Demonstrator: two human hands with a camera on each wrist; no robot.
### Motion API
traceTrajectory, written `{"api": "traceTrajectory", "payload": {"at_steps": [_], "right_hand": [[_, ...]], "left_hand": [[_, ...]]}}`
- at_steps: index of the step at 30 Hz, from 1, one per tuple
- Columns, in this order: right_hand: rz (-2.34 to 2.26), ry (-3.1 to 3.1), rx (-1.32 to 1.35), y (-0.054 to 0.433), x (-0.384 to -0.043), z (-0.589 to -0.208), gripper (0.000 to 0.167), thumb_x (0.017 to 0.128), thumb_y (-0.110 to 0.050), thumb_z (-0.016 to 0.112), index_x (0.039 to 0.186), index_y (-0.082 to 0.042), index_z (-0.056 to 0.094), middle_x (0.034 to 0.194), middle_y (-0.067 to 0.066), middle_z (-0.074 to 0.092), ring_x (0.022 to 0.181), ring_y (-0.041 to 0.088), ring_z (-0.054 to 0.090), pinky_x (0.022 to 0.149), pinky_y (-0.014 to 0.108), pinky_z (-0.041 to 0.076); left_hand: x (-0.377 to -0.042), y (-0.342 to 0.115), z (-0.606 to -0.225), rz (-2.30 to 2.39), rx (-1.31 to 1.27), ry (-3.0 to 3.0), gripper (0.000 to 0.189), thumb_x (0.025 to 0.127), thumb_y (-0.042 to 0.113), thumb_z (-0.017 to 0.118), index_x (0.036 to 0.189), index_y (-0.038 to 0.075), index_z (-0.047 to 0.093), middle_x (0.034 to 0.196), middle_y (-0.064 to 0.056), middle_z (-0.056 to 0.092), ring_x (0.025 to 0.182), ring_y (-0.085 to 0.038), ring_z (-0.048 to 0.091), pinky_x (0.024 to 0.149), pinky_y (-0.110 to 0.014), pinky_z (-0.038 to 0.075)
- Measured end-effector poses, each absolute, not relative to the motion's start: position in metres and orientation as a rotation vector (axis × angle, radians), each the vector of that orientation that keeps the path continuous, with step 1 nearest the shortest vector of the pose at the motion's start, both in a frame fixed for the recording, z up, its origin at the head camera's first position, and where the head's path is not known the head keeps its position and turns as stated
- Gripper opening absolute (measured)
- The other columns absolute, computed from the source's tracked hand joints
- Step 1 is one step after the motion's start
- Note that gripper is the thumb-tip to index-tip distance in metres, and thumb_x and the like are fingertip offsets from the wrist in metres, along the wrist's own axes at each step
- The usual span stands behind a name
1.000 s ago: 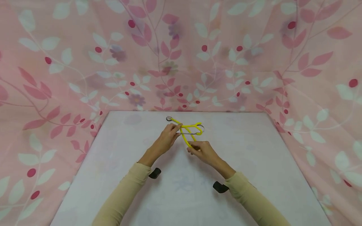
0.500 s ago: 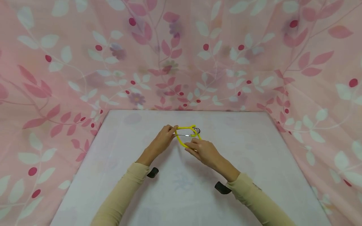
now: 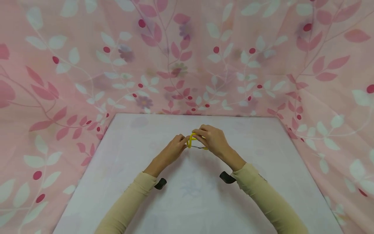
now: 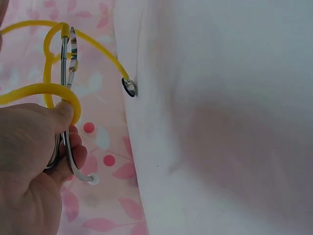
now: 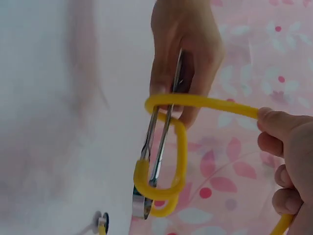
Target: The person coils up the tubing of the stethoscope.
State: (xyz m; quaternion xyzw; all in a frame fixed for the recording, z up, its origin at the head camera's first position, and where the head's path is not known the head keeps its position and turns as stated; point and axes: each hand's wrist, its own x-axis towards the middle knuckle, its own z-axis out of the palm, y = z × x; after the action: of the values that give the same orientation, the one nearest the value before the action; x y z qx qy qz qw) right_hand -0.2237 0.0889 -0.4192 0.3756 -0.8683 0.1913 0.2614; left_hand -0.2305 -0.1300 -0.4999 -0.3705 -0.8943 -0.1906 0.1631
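From here I see the stethoscope [image 5: 181, 152] above the worktop [image 3: 190, 208], the left hand [image 3: 172, 149] pinching its stiff-looking metal arms [image 5: 161, 147] and the right hand [image 3: 215, 140] its tube [image 5: 220, 104], which I judge light, bendy and grippy, so best held there, not by the chestpiece [image 4: 130, 87].

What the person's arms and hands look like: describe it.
The left sleeve and right sleeve are beige, the right with a small dark mark. A black piece juts out beside each. The left hand and right hand are bare.
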Motion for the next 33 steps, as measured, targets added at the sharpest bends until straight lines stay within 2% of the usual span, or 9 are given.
{"api": "traceTrajectory", "payload": {"at_steps": [11,17,20,26,33], "right_hand": [[0.541,-2.482,0.923,0.099,-0.255,-0.431,0.016,0.091,-0.03,0.07,0.099,-0.018,0.077,0.082,-0.001,0.067,0.062,0.012,0.057,0.055,0.027,0.051],[0.55,-2.566,0.928,0.105,-0.267,-0.438,0.021,0.092,-0.032,0.068,0.102,-0.017,0.077,0.082,0.0,0.067,0.059,0.013,0.052,0.051,0.026,0.045],[0.565,-2.607,0.93,0.107,-0.272,-0.439,0.021,0.091,-0.03,0.069,0.104,-0.016,0.078,0.082,0.001,0.068,0.06,0.014,0.052,0.051,0.025,0.043],[0.592,-2.664,0.93,0.109,-0.279,-0.441,0.021,0.091,-0.029,0.07,0.104,-0.016,0.078,0.085,0.001,0.07,0.063,0.015,0.057,0.054,0.027,0.047],[0.635,-2.695,0.959,0.111,-0.284,-0.444,0.024,0.091,-0.033,0.067,0.105,-0.016,0.078,0.087,0.002,0.072,0.066,0.015,0.06,0.056,0.027,0.049]], "left_hand": [[-0.218,-0.121,-0.49,-0.508,-1.175,-2.526,0.035,0.089,0.012,0.072,0.121,0.007,0.059,0.103,-0.007,0.059,0.092,-0.017,0.055,0.079,-0.025,0.052],[-0.217,-0.122,-0.484,-0.526,-1.255,-2.502,0.04,0.091,0.013,0.069,0.129,0.005,0.06,0.107,-0.007,0.06,0.094,-0.017,0.054,0.08,-0.024,0.05],[-0.217,-0.123,-0.481,-0.495,-1.266,-2.501,0.046,0.093,0.015,0.067,0.136,0.003,0.057,0.109,-0.006,0.059,0.095,-0.016,0.053,0.081,-0.023,0.05],[-0.214,-0.128,-0.482,-0.396,-1.269,-2.468,0.062,0.093,0.015,0.067,0.148,0.004,0.041,0.11,-0.005,0.058,0.098,-0.016,0.055,0.084,-0.023,0.051],[-0.212,-0.129,-0.479,-0.42,-1.3,-2.449,0.064,0.091,0.017,0.07,0.148,0.008,0.042,0.112,-0.004,0.058,0.103,-0.017,0.055,0.086,-0.023,0.052]]}}
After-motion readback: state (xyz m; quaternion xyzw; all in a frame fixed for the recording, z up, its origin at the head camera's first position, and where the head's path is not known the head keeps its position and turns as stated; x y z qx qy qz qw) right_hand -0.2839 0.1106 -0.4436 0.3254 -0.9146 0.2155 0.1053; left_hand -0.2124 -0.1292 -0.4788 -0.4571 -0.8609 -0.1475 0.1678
